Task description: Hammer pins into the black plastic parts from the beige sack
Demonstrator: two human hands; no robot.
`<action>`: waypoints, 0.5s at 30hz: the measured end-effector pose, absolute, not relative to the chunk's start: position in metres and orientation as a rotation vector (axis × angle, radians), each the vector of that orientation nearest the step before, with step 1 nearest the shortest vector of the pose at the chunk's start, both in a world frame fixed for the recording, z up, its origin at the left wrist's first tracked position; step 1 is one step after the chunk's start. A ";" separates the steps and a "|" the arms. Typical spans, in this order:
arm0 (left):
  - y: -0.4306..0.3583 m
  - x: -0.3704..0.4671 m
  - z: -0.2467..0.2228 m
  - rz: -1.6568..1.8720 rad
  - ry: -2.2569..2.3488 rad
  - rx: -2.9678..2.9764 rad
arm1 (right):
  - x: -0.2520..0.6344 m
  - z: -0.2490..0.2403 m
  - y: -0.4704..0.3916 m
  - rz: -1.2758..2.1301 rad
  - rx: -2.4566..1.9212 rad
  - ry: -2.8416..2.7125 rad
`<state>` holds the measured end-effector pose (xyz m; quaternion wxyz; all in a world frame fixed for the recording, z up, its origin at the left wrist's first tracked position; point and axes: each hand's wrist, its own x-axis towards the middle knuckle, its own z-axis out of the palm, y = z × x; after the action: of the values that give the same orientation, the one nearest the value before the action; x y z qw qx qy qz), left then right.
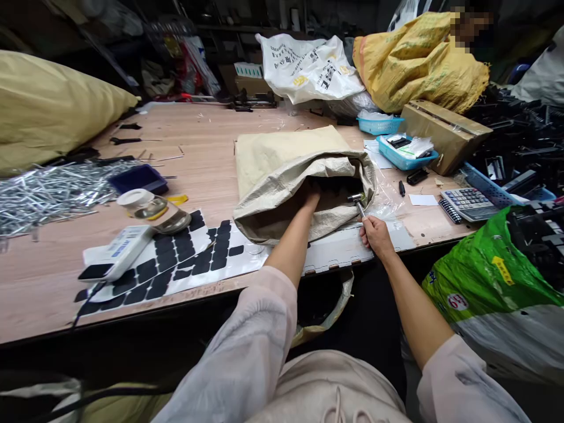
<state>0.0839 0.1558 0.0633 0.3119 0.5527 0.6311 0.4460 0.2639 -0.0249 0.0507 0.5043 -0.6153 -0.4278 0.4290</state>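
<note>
A beige woven sack [286, 147] lies on the table with its mouth open toward me. My left hand [312, 197] reaches into that mouth, and its fingers are hidden in the dark inside. At the right side of the opening, my right hand [376, 235] is closed around the metal handle of what looks like a small hammer [359, 202]. The hammer's short cross head points up and left, close to the sack's rim. What the sack contains is too dark to make out.
Left of the sack are a sheet of black stickers [222, 249], a white handheld device [127, 249], a jar [154, 211], a dark blue tray [138, 178] and many metal rods [53, 194]. On the right are blue baskets [408, 158], a cardboard box [445, 132], a calculator [469, 202] and a green sack [484, 270].
</note>
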 end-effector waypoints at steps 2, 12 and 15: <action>0.167 0.081 0.054 1.140 1.662 1.467 | 0.264 0.052 -0.024 1.042 -1.490 -1.028; 0.089 0.067 0.074 1.174 1.578 1.650 | 0.265 0.051 -0.023 1.046 -1.492 -1.004; 0.028 0.054 0.061 1.183 1.257 2.003 | 0.265 0.049 -0.023 1.048 -1.493 -1.009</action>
<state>0.0539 0.0276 0.0611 0.2461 0.7343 0.4607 0.4335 0.2651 -0.0228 0.0491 0.5042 -0.6185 -0.4182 0.4341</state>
